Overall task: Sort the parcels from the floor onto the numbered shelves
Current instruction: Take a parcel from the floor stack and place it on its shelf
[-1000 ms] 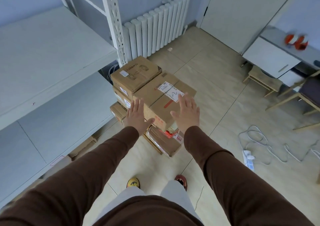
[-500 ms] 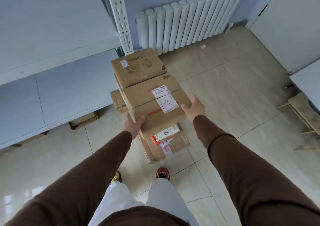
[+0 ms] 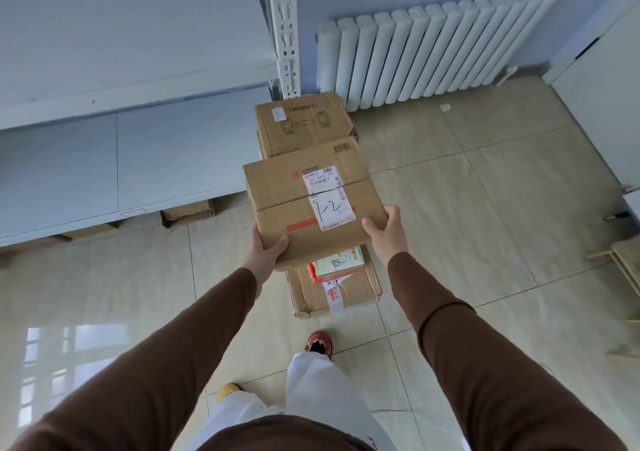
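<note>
the cardboard box (image 3: 311,204) marked 1-2 is now lifted clear of the stack (image 3: 334,286), gripped at its near corners by the left hand (image 3: 265,253) and right hand (image 3: 386,234), above the glossy tiled floor (image 3: 467,229).

Handwritten "1-2" on the white label (image 3: 330,204) of the parcel (image 3: 311,204) I hold, "507 P804 J04" printed above it, "DUMBBELL" on the carton (image 3: 301,121) behind

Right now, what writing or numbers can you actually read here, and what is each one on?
"1-2": handwritten on the white label of the held parcel.
"507 P804 J04": printed higher on that label, roughly legible.
"DUMBBELL": upside down on the rear box.
Labels on the bottom parcel and the shelf tag: unreadable.
</note>
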{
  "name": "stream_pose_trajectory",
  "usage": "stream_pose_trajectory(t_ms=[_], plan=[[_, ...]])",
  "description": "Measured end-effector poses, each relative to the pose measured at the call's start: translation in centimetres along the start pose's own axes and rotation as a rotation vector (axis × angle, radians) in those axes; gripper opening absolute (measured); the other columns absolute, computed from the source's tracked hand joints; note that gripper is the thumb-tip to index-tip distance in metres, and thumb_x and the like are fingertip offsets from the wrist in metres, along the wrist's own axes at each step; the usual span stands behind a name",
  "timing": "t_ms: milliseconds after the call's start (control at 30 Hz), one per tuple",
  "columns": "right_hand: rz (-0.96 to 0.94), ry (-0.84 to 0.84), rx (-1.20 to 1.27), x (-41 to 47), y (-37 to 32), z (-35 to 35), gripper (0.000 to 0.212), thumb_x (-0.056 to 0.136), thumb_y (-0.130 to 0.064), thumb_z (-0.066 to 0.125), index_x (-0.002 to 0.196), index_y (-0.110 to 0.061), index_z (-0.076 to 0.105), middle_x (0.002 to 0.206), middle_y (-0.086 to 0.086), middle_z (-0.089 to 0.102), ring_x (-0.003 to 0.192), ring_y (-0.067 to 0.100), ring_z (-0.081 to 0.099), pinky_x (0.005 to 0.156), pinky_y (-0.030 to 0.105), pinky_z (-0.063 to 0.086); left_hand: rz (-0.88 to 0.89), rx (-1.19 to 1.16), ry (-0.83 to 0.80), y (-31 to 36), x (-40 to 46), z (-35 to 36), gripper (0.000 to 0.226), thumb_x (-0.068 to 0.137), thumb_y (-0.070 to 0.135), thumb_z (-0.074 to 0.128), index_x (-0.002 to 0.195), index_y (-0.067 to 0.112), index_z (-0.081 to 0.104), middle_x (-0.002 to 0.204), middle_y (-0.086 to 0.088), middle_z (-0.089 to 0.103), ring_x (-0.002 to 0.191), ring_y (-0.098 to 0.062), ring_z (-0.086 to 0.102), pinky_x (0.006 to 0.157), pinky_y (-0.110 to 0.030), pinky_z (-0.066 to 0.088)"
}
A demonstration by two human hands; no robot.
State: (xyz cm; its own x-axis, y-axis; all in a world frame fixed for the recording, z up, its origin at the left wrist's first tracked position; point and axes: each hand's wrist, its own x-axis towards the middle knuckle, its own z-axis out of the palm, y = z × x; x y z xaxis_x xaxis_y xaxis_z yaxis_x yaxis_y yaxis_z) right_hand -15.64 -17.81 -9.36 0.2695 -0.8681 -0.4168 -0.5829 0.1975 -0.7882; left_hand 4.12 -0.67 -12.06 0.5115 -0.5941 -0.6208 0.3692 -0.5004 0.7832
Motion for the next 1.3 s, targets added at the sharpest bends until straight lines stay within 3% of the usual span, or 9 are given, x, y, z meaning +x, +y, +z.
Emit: stream_pose_trajectory(t_ms=[100, 367, 433, 533, 667, 767, 900, 1100, 1300], plan=[[-0.060, 0.016, 0.031, -2.0, -1.1, 1.5, 0.035, 0.099, -0.024, 0.064, 0.127, -0.014, 0.046, 0.107, -0.002, 0.063, 0.085, 0.008, 0.061, 0.063, 0.010, 0.042, 0.079, -0.028, 0.036, 0.8, -1.9, -2.2, 0.080, 0.098, 0.025, 0.067, 0.160, 0.032, 0.018, 0.143, -0.003, 0.051, 0.125, -0.023, 0.053, 0.084, -0.020, 0.047], [-0.249, 0.034, 0.133, -9.1, -7.4, 7.9, 0.039, 0.096, -0.029, 0.068, 0.127, -0.016, 0.048, 0.107, -0.002, 0.064, 0.089, 0.011, 0.063, 0.068, 0.010, 0.047, 0.314, -0.112, 0.115, 3.4, -7.7, -12.5, 0.079, 0.097, 0.022, 0.069, 0.160, 0.036, 0.022, 0.142, 0.003, 0.055, 0.126, -0.013, 0.056, 0.104, -0.027, 0.047], [-0.291, 0.052, 0.137, -11.5, -9.5, 10.0, 0.036, 0.097, -0.030, 0.068, 0.125, -0.017, 0.049, 0.099, -0.009, 0.062, 0.082, 0.003, 0.058, 0.070, 0.007, 0.043, 0.363, -0.134, 0.129, 3.6, -9.4, -15.8, 0.081, 0.097, 0.023, 0.070, 0.159, 0.038, 0.022, 0.143, 0.003, 0.055, 0.128, -0.014, 0.056, 0.106, -0.029, 0.047], [-0.363, 0.006, 0.212, -14.8, -12.3, 13.3, 0.038, 0.097, -0.024, 0.068, 0.128, -0.015, 0.048, 0.098, -0.015, 0.061, 0.080, -0.005, 0.059, 0.083, 0.022, 0.051, 0.420, -0.160, 0.168, 3.8, -12.3, -20.5, 0.081, 0.097, 0.022, 0.070, 0.159, 0.037, 0.021, 0.144, 0.002, 0.054, 0.128, -0.015, 0.056, 0.103, -0.026, 0.049], [-0.472, -0.023, 0.263, -19.0, -15.7, 18.0, 0.042, 0.095, -0.025, 0.070, 0.129, -0.014, 0.049, 0.109, -0.004, 0.064, 0.097, 0.013, 0.065, 0.089, 0.034, 0.055, 0.502, -0.210, 0.219, 3.9, -15.9, -26.7, 0.076, 0.098, 0.017, 0.067, 0.159, 0.031, 0.023, 0.144, -0.002, 0.053, 0.126, -0.016, 0.057, 0.081, -0.013, 0.054], [-0.545, -0.054, 0.278, -21.8, -18.0, 21.3, 0.040, 0.095, -0.018, 0.069, 0.128, -0.008, 0.048, 0.110, -0.004, 0.061, 0.094, 0.009, 0.062, 0.087, 0.029, 0.053, 0.562, -0.212, 0.270, 3.7, -18.3, -31.1, 0.077, 0.098, 0.017, 0.068, 0.159, 0.032, 0.022, 0.141, 0.001, 0.055, 0.121, -0.011, 0.059, 0.084, -0.014, 0.054], [-0.602, -0.128, 0.321, -24.7, -20.3, 25.6, 0.040, 0.090, -0.022, 0.071, 0.123, -0.016, 0.048, 0.111, -0.003, 0.064, 0.097, 0.011, 0.064, 0.090, 0.030, 0.054, 0.625, -0.200, 0.331, 3.4, -21.0, -36.5, 0.083, 0.096, 0.020, 0.071, 0.159, 0.038, 0.022, 0.148, 0.001, 0.052, 0.129, -0.013, 0.057, 0.099, -0.022, 0.053], [-0.639, -0.198, 0.334, -27.6, -23.5, 30.4, 0.048, 0.088, -0.024, 0.073, 0.129, -0.012, 0.050, 0.117, 0.002, 0.068, 0.102, 0.015, 0.066, 0.092, 0.029, 0.054, 0.678, -0.218, 0.412, 3.6, -23.8, -41.9, 0.084, 0.097, 0.017, 0.069, 0.160, 0.037, 0.018, 0.144, 0.002, 0.052, 0.123, -0.011, 0.058, 0.085, -0.014, 0.054], [-0.654, -0.252, 0.301, -28.1, -26.2, 34.5, 0.052, 0.093, -0.020, 0.072, 0.140, -0.012, 0.050, 0.126, 0.004, 0.067, 0.109, 0.014, 0.066, 0.094, 0.023, 0.051, 0.695, -0.214, 0.455, 3.8, -23.8, -46.4, 0.086, 0.096, 0.016, 0.070, 0.161, 0.039, 0.018, 0.148, 0.001, 0.049, 0.129, -0.014, 0.056, 0.100, -0.024, 0.053]])
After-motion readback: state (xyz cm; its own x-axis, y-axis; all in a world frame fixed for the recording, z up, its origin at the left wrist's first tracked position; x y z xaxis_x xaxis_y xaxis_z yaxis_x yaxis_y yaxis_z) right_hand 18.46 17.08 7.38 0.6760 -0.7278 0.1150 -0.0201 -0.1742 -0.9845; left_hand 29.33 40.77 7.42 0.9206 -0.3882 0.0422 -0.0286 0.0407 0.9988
